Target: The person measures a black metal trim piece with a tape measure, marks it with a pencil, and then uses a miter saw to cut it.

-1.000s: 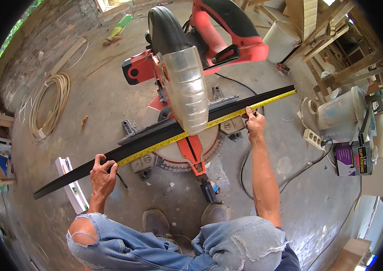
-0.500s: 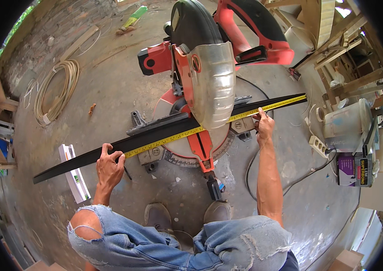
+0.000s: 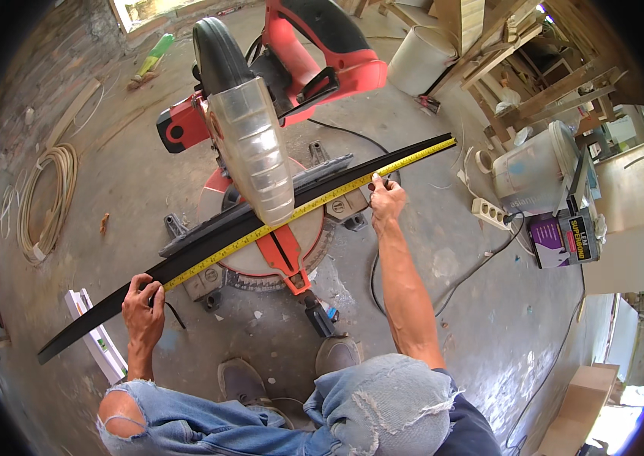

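Observation:
A long black bar (image 3: pixel 102 310) lies aslant across the bed of a red and black mitre saw (image 3: pixel 280 254), its left end reaching far past the saw. Along the bar's near edge runs the yellow blade of a tape measure (image 3: pixel 314 204). My left hand (image 3: pixel 143 319) is closed at the blade's left end, against the bar; a dark strap hangs beside it, and the tape's case is not plainly visible. With thumb and fingers, my right hand (image 3: pixel 388 201) pinches the blade against the bar, right of the saw's clear ribbed guard (image 3: pixel 254 144).
Under the bar's left end lies a white spirit level (image 3: pixel 98 338). A coiled hose (image 3: pixel 52 201) rests at the left. To the right are a socket strip (image 3: pixel 489 213) with a black cable, a whitish bucket (image 3: pixel 531 175), a purple and black box (image 3: pixel 561 239) and stacked timber (image 3: pixel 550 99).
My view has turned and shifted right, so the saw and bar appear further left and more tilted. Both hands keep their hold on the tape and bar.

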Available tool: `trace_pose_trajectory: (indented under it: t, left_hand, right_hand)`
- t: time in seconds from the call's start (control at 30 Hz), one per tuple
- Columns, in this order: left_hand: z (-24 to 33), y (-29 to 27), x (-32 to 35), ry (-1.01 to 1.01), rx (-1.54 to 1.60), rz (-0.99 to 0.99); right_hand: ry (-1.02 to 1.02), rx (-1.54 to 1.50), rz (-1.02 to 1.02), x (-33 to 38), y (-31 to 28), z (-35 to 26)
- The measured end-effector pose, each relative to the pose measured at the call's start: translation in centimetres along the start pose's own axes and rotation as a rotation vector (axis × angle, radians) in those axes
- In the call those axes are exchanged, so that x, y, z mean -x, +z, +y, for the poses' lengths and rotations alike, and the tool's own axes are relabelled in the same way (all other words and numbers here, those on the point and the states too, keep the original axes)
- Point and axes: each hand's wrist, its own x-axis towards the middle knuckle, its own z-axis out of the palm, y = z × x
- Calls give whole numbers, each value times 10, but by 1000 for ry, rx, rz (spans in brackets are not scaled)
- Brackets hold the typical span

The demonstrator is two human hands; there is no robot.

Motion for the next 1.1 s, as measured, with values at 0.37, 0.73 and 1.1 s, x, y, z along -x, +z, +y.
trace_pose_trajectory:
  t: [0.37,0.73,1.1]
  left_hand:
    - [7,5,-4,-23,-86,-32]
    - [30,29,-8,-35,-286,-67]
    - [22,34,-3,11,-268,-6]
  right_hand:
    - [61,-229,-94,10,0,-5]
    - [38,-102,-150,2,-9,2]
    - [-79,-762,-245,136,18,-44]
